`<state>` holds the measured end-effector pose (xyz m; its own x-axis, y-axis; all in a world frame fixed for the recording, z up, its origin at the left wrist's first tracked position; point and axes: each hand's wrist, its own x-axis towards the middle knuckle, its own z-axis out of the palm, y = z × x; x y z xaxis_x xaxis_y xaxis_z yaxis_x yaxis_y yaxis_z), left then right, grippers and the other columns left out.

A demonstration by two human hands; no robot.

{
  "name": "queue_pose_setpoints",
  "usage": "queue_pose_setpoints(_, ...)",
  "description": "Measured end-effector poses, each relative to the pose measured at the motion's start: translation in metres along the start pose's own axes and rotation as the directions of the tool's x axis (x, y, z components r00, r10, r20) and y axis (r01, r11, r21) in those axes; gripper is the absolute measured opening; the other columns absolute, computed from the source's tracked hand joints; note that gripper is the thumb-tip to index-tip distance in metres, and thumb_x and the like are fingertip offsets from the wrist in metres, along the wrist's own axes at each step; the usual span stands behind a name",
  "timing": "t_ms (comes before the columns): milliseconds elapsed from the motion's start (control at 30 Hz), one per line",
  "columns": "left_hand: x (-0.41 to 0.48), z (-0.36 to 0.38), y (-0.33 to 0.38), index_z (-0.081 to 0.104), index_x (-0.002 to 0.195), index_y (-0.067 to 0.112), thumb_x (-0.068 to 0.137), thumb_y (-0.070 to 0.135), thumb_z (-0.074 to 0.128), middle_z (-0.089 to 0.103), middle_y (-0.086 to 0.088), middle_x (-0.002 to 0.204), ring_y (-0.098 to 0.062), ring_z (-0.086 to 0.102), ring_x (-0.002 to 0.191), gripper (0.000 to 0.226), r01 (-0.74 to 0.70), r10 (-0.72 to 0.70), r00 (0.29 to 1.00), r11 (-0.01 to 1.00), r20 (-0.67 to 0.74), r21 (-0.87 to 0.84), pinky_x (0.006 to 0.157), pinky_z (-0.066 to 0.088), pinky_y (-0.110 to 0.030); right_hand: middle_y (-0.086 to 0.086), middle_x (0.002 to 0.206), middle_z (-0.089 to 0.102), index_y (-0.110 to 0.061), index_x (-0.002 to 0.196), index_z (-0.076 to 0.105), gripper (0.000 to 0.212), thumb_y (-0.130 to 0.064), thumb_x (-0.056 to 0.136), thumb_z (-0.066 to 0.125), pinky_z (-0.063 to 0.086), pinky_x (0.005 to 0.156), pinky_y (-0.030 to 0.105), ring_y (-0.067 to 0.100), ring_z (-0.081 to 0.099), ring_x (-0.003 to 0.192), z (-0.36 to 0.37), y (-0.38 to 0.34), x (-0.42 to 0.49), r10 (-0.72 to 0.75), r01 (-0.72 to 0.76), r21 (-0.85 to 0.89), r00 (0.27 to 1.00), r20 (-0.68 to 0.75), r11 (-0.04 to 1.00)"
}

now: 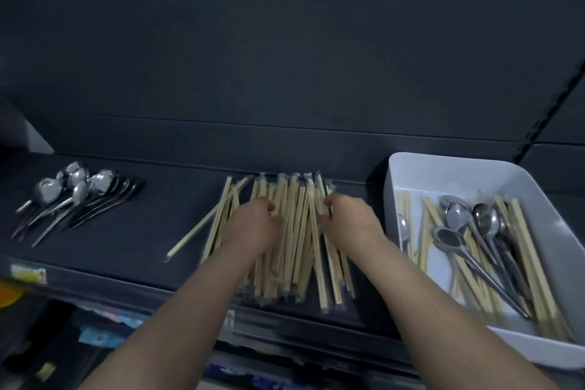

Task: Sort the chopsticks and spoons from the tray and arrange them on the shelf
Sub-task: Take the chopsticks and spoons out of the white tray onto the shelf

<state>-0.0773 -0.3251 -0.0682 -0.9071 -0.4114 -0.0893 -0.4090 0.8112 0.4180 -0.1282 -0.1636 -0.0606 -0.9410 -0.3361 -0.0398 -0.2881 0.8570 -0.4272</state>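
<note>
A pile of wrapped wooden chopsticks (292, 241) lies in the middle of the dark shelf (142, 231). My left hand (253, 225) and my right hand (348, 222) both rest on top of the pile, fingers curled into the sticks from either side. A heap of metal spoons (72, 196) lies on the shelf at the left. At the right stands a white tray (443, 174) that holds more chopsticks (522, 250) mixed with several spoons (474, 231).
The shelf's dark back wall (285, 73) rises behind. One chopstick (196, 231) lies slanted left of the pile. Below the shelf's front edge (126, 282) sit blurred coloured packages (101, 329). Bare shelf surface lies between spoons and chopsticks.
</note>
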Motion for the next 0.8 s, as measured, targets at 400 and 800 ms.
queue_pose_setpoints(400, 0.017, 0.005, 0.076, 0.068, 0.106, 0.020, 0.090, 0.018, 0.059, 0.069, 0.009, 0.093, -0.013, 0.065, 0.092, 0.018, -0.406, 0.387, 0.914, 0.865, -0.122, -0.296, 0.083, 0.051, -0.029, -0.001, 0.095, 0.066, -0.028, 0.102, 0.069, 0.024, -0.020, 0.090, 0.051, 0.043, 0.067, 0.032, 0.025, 0.056, 0.098, -0.040, 0.029, -0.027, -0.055, -0.048, -0.242, 0.916, -0.398, 0.969)
queue_pose_setpoints(800, -0.029, 0.069, 0.201, 0.064, 0.113, 0.015, 0.093, 0.015, 0.051, 0.068, -0.001, 0.104, -0.020, 0.062, 0.098, 0.024, -0.571, 0.594, 0.803, 0.793, 0.056, -0.213, 0.083, 0.051, -0.032, 0.009, 0.120, 0.061, -0.014, 0.114, 0.063, 0.027, -0.014, 0.089, 0.051, 0.049, 0.088, 0.035, 0.030, 0.060, 0.111, -0.086, 0.167, -0.073, 0.425, -0.379, -0.341, 0.903, 0.067, 0.860)
